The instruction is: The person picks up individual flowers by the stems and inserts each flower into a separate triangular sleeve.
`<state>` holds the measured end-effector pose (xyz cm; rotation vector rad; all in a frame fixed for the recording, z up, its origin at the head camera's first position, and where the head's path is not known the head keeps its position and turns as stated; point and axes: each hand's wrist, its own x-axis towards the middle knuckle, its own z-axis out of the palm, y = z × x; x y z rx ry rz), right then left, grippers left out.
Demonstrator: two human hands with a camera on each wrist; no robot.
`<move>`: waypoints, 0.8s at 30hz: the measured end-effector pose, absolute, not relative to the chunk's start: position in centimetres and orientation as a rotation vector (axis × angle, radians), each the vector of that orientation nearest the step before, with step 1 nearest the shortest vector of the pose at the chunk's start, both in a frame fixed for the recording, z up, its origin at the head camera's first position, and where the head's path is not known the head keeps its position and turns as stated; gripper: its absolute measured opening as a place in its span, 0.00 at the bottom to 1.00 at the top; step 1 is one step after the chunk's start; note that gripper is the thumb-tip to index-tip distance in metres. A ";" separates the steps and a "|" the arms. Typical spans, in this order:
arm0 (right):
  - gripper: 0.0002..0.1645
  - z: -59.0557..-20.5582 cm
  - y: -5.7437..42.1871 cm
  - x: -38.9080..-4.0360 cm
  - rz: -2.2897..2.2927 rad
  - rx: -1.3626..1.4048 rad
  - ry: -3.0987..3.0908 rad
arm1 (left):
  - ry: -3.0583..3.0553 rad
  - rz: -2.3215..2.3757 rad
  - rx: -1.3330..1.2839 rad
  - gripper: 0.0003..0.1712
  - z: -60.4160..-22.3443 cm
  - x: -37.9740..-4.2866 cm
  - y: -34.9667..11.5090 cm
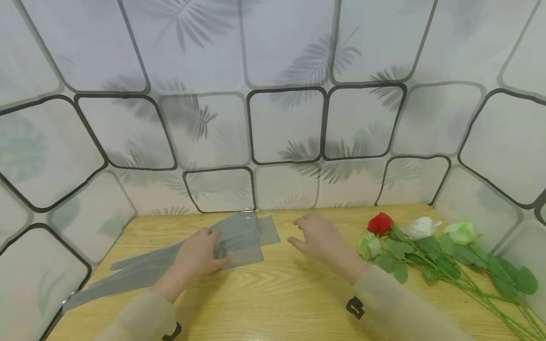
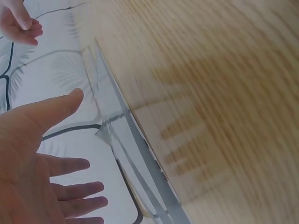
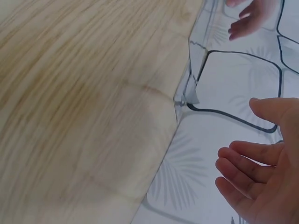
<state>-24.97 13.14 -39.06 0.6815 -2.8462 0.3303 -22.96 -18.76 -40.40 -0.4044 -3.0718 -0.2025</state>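
Observation:
Grey translucent plastic sheets (image 1: pixel 241 241) lie partly overlapped on the left half of the wooden table, with long strips running toward the left edge. My left hand (image 1: pixel 197 251) is over these sheets in the head view and hides part of them. From the left wrist, that hand's fingers (image 2: pixel 77 190) show spread and straight, apart from the thin edge of the plastic (image 2: pixel 140 156). My right hand (image 1: pixel 322 239) hovers above the table to the right of the sheets, holding nothing. Its fingers are loosely bent, and the thumb (image 3: pixel 271 109) stands away from them.
At the right lie long-stemmed roses: a red rose (image 1: pixel 380 223), a white rose (image 1: pixel 422 228) and two pale green ones, with leafy stems (image 1: pixel 473 284) reaching toward the near right corner. A patterned cloth wall (image 1: pixel 286 128) encloses the table (image 1: pixel 273 298) at the back and sides.

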 end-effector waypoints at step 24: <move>0.22 -42.4 6.5 -26.7 0.626 0.711 -3.008 | -3.081 -0.161 -0.455 0.47 -41.7 -24.1 -17.3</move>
